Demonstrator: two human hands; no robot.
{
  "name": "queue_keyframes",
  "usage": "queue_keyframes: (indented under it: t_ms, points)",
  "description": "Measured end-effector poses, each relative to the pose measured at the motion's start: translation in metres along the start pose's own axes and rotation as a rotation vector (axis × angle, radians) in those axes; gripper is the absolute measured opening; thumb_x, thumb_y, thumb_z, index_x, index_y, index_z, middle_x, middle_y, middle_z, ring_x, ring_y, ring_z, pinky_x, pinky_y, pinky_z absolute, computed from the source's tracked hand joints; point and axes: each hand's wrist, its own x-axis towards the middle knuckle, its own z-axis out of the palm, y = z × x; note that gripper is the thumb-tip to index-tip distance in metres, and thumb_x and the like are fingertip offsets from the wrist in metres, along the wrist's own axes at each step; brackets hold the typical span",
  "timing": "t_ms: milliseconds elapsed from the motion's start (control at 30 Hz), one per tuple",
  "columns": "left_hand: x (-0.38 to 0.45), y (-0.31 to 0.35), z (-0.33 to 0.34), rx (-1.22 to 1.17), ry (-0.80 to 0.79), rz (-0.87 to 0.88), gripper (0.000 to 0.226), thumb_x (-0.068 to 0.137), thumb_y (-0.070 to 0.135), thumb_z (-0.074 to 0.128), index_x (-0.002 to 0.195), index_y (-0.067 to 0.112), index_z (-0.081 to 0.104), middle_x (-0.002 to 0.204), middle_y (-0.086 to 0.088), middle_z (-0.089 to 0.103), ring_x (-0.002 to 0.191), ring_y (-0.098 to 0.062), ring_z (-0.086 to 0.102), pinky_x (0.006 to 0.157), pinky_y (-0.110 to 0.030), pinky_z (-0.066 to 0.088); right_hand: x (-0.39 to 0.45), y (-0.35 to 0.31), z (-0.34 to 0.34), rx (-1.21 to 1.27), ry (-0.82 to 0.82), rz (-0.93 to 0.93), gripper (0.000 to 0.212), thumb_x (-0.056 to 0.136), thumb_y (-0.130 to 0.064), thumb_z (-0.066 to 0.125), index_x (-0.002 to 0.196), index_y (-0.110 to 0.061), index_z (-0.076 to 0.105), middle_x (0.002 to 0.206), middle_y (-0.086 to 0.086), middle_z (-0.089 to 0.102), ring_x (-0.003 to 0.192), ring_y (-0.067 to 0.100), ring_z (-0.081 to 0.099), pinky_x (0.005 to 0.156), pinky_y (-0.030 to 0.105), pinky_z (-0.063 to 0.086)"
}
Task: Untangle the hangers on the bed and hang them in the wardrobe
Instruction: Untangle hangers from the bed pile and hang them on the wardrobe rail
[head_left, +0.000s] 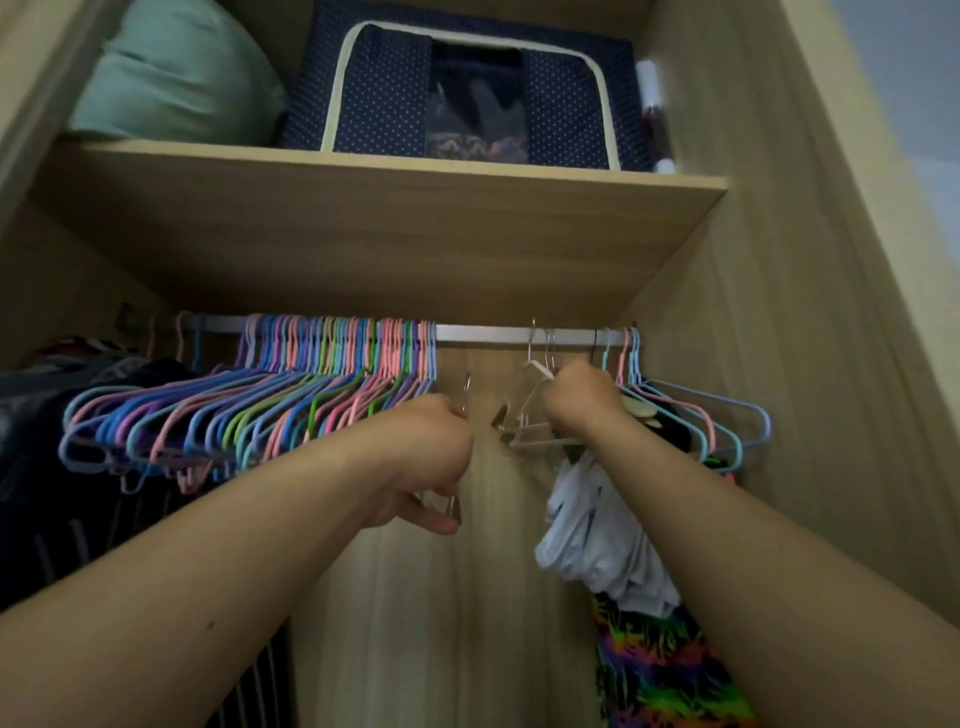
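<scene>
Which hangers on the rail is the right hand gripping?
The white hangers with metal hooks, mid-rail, under the right hand. The big bunch to the left and the few at far right are pastel-coloured.

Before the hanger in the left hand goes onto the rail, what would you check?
1. Left hand grips the metal-hooked hanger: ok.
2. Its hook over the rail: not ok, it sits below the rail.
3. Bare rail between the coloured hangers and the white hangers: ok.
4. Right hand grips the white hangers: ok.
5. White garment secure on its hanger: cannot tell, the right hand hides it.
</scene>
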Motion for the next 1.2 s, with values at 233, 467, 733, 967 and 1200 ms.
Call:
queue_keyframes:
  t_ms: [233, 467, 733, 967, 1200]
  points:
    - [0.008, -0.006, -0.006, -0.02, 0.047, -0.009, 0.054, 0.09, -0.009, 0.042, 0.132, 0.023, 0.053, 0.118, -0.009, 0.05, 0.101, -0.027, 0.057, 0.067, -0.047, 0.063, -0.014, 0.005, -0.004, -0.202, -0.016, -0.006, 0.024, 0.088, -0.012, 0.058, 0.11, -0.012, 0.067, 0.099, 0.01, 0.068, 0.083, 0.028, 0.06, 0.068, 0.033, 0.046]
    - [0.011, 0.008, 0.008, -0.115, 0.02, 0.013, 0.058, 0.09, -0.005, 0.042, 0.138, 0.027, 0.046, 0.128, -0.014, 0.048, 0.11, -0.032, 0.054, 0.064, -0.044, 0.062, -0.029, -0.007, -0.017, -0.352, -0.022, -0.098, 0.026, 0.094, -0.017, 0.05, 0.116, -0.009, 0.061, 0.121, 0.016, 0.062, 0.1, 0.031, 0.059, 0.078, 0.036, 0.047]
    - [0.036, 0.015, 0.028, -0.176, 0.148, 0.103, 0.034, 0.096, 0.008, 0.042, 0.124, 0.015, 0.059, 0.104, -0.01, 0.063, 0.082, -0.022, 0.062, 0.056, -0.029, 0.055, -0.071, -0.024, -0.04, 0.247, -0.112, -0.103, 0.031, 0.102, -0.031, 0.041, 0.101, -0.01, 0.064, 0.098, 0.016, 0.069, 0.075, 0.03, 0.068, 0.065, 0.038, 0.057]
    - [0.043, 0.011, 0.081, 0.364, -0.141, -0.026, 0.034, 0.082, 0.002, 0.059, 0.112, 0.013, 0.07, 0.113, -0.004, 0.067, 0.102, -0.022, 0.066, 0.087, -0.036, 0.053, -0.083, -0.03, -0.037, 0.799, -0.517, 0.219, 0.017, 0.097, -0.033, 0.056, 0.094, -0.019, 0.066, 0.099, 0.008, 0.067, 0.094, 0.024, 0.066, 0.078, 0.037, 0.059]
    - [0.027, -0.011, 0.048, -0.246, -0.151, 0.339, 0.041, 0.073, 0.019, 0.057, 0.113, 0.021, 0.067, 0.115, 0.003, 0.067, 0.107, -0.008, 0.057, 0.078, -0.023, 0.04, -0.07, -0.019, -0.027, 0.618, -0.282, 0.185, 0.018, 0.089, 0.0, 0.054, 0.096, -0.007, 0.068, 0.08, 0.018, 0.066, 0.07, 0.03, 0.067, 0.056, 0.036, 0.058]
